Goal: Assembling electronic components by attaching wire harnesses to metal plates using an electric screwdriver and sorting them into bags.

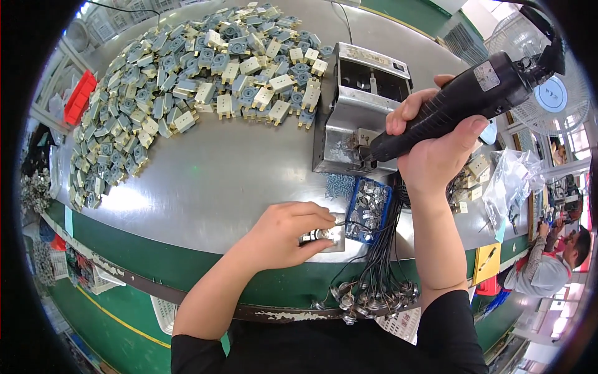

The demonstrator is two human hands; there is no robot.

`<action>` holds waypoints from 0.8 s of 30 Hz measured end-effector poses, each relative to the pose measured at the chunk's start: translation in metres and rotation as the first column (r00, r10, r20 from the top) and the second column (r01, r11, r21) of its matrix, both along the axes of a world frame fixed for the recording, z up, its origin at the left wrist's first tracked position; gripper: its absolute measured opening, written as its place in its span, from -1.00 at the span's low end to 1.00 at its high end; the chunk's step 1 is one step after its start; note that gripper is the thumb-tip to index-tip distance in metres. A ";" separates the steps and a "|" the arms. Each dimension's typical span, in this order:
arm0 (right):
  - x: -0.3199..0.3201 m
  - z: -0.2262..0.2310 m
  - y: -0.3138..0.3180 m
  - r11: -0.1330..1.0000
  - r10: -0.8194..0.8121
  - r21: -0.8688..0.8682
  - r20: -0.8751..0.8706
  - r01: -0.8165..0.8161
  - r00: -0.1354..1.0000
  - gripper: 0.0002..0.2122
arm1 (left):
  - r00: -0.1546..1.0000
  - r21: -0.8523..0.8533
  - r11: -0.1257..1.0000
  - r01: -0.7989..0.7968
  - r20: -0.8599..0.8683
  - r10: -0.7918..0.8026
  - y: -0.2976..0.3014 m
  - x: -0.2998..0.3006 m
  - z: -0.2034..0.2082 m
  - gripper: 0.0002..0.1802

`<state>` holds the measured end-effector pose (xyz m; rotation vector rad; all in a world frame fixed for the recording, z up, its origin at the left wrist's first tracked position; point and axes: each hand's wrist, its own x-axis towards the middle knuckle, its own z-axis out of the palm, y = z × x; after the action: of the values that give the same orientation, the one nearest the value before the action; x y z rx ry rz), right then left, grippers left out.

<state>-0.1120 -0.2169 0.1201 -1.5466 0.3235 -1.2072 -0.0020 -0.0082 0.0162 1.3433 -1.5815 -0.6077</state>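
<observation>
My right hand (436, 156) is wrapped round a black electric screwdriver (464, 96). The driver slants down to the left, its tip at the front of a metal screw feeder (336, 121). Lower down, near the bench's front edge, my left hand (280, 230) closes on a small round silvery metal part (319, 234). That part sits against a small metal plate (338, 238); the fingers hide some of it. Just right of the plate stands a blue tray (352, 212) of small metal pieces, with loose small screws (338, 186) behind it.
A big heap of grey and cream box-shaped parts (224, 68) covers the bench's far left. Black cables with round metal ends (349, 302) hang over the front edge. At right lie a clear plastic bag (514, 184) and a yellow pad (489, 262); another person (542, 271) sits beyond.
</observation>
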 end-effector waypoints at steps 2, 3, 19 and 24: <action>-0.002 0.000 0.002 1.000 0.011 0.008 0.003 -0.011 1.000 -0.02 | 1.000 0.002 1.000 0.001 0.002 -0.001 0.001 -0.001 0.000 -0.71; -0.001 -0.002 0.002 1.000 0.017 -0.005 -0.004 -0.018 1.000 -0.01 | 1.000 0.008 1.000 -0.001 0.002 0.001 0.002 -0.001 0.000 -0.71; -0.003 -0.002 0.103 0.923 0.332 0.229 -0.063 -0.310 0.941 0.17 | 0.999 0.016 0.999 -0.034 -0.016 0.035 0.006 0.003 -0.008 -0.73; -0.005 -0.015 0.111 0.905 0.382 0.242 -0.101 -0.350 0.919 0.19 | 0.998 0.015 0.999 -0.050 -0.035 0.050 0.006 0.000 -0.018 -0.73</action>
<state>-0.1166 -0.1058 0.1050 -1.4262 0.2372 -0.7392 -0.0021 -0.0021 -0.0023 1.3714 -1.5137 -0.6101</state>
